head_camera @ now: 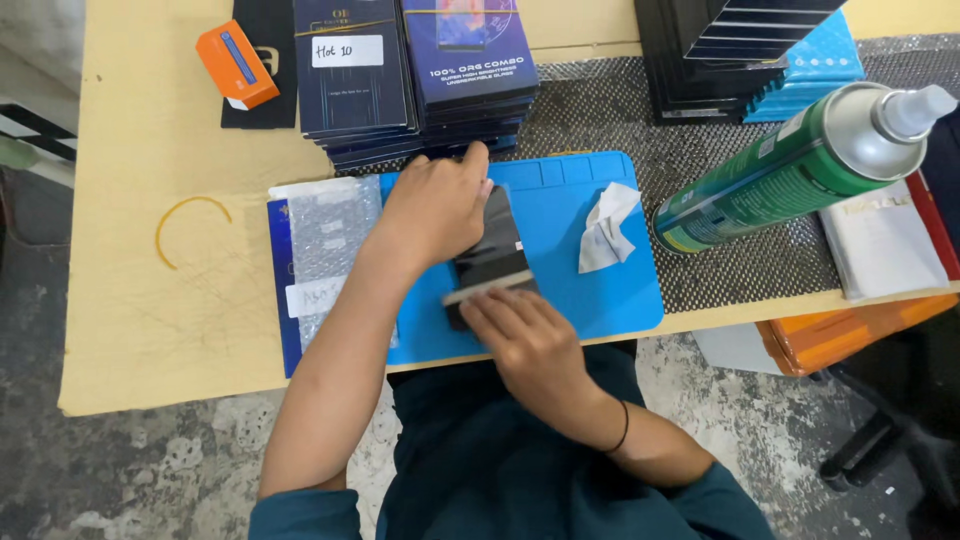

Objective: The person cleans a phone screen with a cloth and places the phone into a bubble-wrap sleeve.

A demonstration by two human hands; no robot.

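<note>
phone, dark and flat, lies on the blue mat between both hands. left hand rests spread over its upper left side, fingers flat. right hand pinches a thin pale card against its lower end (fingers nearly closed). mat sits on a pale wooden table, above rough concrete floor.

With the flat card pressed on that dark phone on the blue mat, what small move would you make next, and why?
Probably draw the flat card along the phone toward the left hand. The right hand holds the card at the near end, the left hand pins the far end, and dark screen lies uncovered between them.
</note>
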